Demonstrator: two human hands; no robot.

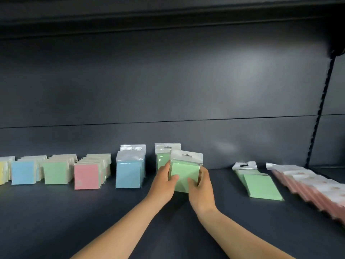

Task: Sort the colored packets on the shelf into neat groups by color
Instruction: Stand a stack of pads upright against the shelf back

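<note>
Both hands hold one green packet (183, 171) upright mid-shelf: left hand (164, 181) fingers curled round its left edge, right hand (200, 186) clamped on its right edge. Another green packet (162, 157) stands just behind, possibly touching. Blue packets (128, 171) stand left; flat green packets (260, 186) and pink packets (317, 191) lie right on the dark shelf (74, 212).

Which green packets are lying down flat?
The green packets on the right, beside the pink row. The other green ones stand upright, including the one held in both hands.
</note>
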